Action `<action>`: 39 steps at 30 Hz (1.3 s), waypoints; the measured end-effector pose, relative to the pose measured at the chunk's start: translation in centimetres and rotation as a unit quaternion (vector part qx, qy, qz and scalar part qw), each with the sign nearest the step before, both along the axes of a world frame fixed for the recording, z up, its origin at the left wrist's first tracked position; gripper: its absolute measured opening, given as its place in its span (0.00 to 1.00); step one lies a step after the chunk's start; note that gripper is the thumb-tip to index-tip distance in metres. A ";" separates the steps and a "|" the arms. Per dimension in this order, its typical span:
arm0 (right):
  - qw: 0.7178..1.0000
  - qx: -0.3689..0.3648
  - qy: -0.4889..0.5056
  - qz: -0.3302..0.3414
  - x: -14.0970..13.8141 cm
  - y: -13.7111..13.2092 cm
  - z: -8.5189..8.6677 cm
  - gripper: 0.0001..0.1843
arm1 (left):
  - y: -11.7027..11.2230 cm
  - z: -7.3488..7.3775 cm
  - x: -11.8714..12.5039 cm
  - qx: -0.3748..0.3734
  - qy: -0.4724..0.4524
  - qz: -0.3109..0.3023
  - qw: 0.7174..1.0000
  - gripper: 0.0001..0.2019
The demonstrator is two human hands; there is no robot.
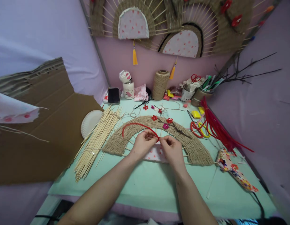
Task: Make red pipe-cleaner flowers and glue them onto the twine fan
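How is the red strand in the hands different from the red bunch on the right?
The red strand is one piece; the red bunch has many. The red strand arches, held by the left hand and right hand; the red bunch slopes down, mostly straight, untouched. Both are red.

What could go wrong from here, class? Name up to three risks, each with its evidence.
The red strip, held in the fingertips of the left hand and right hand, might slip or kink.

Its free end arcs above the fan and could snag the weave.

The glue gun lies beside the fan's right end; if hot, which I cannot tell, it might scorch it.
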State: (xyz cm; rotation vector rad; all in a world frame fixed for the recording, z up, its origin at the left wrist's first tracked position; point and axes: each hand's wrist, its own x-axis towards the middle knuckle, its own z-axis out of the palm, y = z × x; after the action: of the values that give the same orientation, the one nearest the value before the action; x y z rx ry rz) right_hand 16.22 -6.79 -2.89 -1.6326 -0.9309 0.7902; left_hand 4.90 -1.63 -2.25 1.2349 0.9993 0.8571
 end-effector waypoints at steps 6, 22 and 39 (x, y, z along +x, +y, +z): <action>0.994 0.034 -0.101 0.033 0.0 -0.2 -0.2 0.07 | 0.2 -0.2 -0.3 0.001 0.016 -0.013 1.000 0.06; 0.958 0.036 -0.254 0.126 0.5 -0.4 -1.1 0.06 | 0.7 -0.9 -1.3 0.116 0.117 -0.116 0.980 0.11; 0.997 -0.039 0.020 0.055 0.7 -0.3 0.0 0.07 | 0.9 0.3 -1.0 -0.052 0.045 -0.100 0.993 0.06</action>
State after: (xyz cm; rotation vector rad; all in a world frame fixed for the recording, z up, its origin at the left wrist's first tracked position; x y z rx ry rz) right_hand 16.87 -7.04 -2.90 -1.6373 -0.9786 0.9433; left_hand 3.94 -0.69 -1.95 1.2696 0.9607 0.5915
